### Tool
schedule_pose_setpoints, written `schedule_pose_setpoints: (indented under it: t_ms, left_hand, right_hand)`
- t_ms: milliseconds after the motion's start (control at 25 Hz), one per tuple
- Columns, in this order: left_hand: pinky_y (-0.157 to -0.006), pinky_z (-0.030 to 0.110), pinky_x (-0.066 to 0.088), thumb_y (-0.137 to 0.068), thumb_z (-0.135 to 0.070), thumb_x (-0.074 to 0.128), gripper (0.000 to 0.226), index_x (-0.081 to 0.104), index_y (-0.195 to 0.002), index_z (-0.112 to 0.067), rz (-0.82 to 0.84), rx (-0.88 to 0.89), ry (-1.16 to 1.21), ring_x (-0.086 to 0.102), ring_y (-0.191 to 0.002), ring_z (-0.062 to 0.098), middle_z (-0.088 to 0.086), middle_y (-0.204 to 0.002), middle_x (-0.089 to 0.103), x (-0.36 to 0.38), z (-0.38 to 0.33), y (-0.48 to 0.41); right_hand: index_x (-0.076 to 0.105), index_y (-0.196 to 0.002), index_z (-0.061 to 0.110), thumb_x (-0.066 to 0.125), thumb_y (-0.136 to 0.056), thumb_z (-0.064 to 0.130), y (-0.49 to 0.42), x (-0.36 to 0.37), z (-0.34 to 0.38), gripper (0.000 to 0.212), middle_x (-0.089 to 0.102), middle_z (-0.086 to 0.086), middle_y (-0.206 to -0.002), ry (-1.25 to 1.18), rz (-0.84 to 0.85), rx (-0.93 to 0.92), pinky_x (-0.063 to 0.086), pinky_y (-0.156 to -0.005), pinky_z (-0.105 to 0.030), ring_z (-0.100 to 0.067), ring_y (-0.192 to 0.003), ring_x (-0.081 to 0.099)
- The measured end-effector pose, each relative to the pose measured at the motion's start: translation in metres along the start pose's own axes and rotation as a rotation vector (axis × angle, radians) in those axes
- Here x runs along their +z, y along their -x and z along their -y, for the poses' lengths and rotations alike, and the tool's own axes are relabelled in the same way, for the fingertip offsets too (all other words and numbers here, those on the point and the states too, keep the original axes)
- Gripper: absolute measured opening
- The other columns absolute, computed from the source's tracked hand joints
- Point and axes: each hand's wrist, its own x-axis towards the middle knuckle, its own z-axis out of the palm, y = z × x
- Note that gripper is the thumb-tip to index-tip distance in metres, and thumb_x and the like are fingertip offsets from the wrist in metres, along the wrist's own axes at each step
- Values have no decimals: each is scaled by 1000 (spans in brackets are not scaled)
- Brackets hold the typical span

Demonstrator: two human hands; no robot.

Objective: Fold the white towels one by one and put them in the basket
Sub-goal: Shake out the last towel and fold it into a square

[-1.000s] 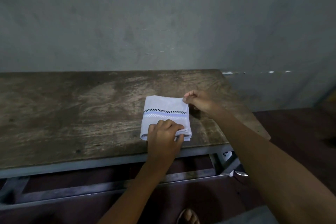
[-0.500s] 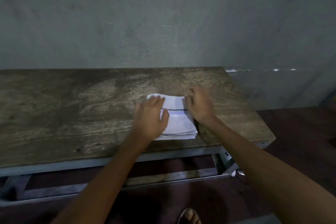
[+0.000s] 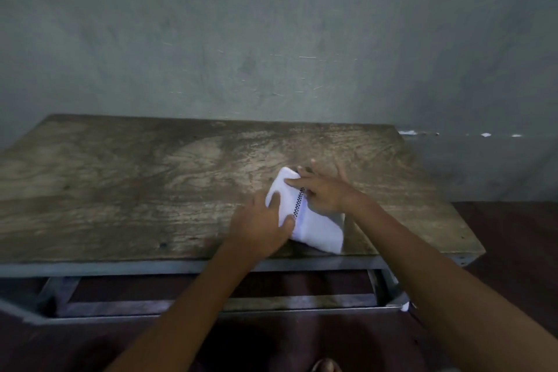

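- The folded white towel (image 3: pixel 317 232) is lying on the tabletop (image 3: pixel 151 190), near the front edge on the right side.
- The left hand (image 3: pixel 259 223) is holding the towel's left side, with the thumb lying on top.
- The right hand (image 3: pixel 326 195) is pressing on the towel's far part, with its fingers spreading out flat.

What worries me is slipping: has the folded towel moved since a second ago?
Yes. The towel has turned: its checkered stripe now points toward the table's front edge, not along it.
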Motion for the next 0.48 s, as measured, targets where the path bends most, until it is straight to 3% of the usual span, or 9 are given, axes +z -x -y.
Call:
schedule_pose_setpoints:
  t_ms: [80, 160, 240, 320, 400, 480]
  left_hand:
    - [-53, 35, 51, -77, -52, 34, 64, 68, -103, -4, -71, 4, -19, 64, -62, 33, 19, -81, 67, 7, -13, 21]
    - [-52, 33, 48, -74, -51, 34, 55, 68, -83, -8, -119, -25, -7, 61, -56, 29, 13, -69, 65, 3, -17, 23]
    - [-70, 39, 48, -82, -46, 30, 54, 64, -100, -9, -171, -57, 18, 63, -86, 29, 15, -98, 65, -11, -17, 12]
    - [-99, 46, 35, -94, -42, 24, 56, 39, -138, -10, -125, -20, 55, 39, -131, 25, 11, -145, 39, -11, -14, -7]
    - [-115, 50, 14, -98, -43, 18, 60, 11, -149, -12, 47, 31, 76, 6, -146, 20, 5, -159, 7, -6, -10, -21]
    - [-117, 52, 2, -99, -45, 14, 61, 0, -150, -14, 152, 52, 65, -6, -146, 17, 2, -159, -6, 1, -5, -28]
  right_hand:
    - [28, -143, 41, 40, -95, 21, -1, -1, 8, 53, 13, 10, -158, 86, -102, -35, -13, -111, -54, -15, -147, 0]
    - [31, -143, 30, 37, -96, 25, 8, 2, 10, 48, 20, 7, -157, 68, -239, 3, -10, -113, -48, -13, -147, 7]
    - [30, -144, 23, 24, -96, 37, 26, 9, 6, 50, 23, 4, -156, -28, -347, 75, -9, -114, -40, -11, -146, 12]
    - [25, -146, 20, 12, -91, 46, 43, 19, -2, 62, 19, 3, -158, -83, -339, 112, -9, -115, -38, -10, -146, 9]
    - [16, -149, 21, 12, -94, 53, 51, 29, -11, 65, 8, 3, -160, -121, -214, 124, -9, -116, -41, -10, -147, 1]
    - [6, -151, 20, 17, -96, 55, 48, 35, -15, 65, -2, 2, -160, -173, -94, 146, -8, -118, -44, -10, -146, -5]
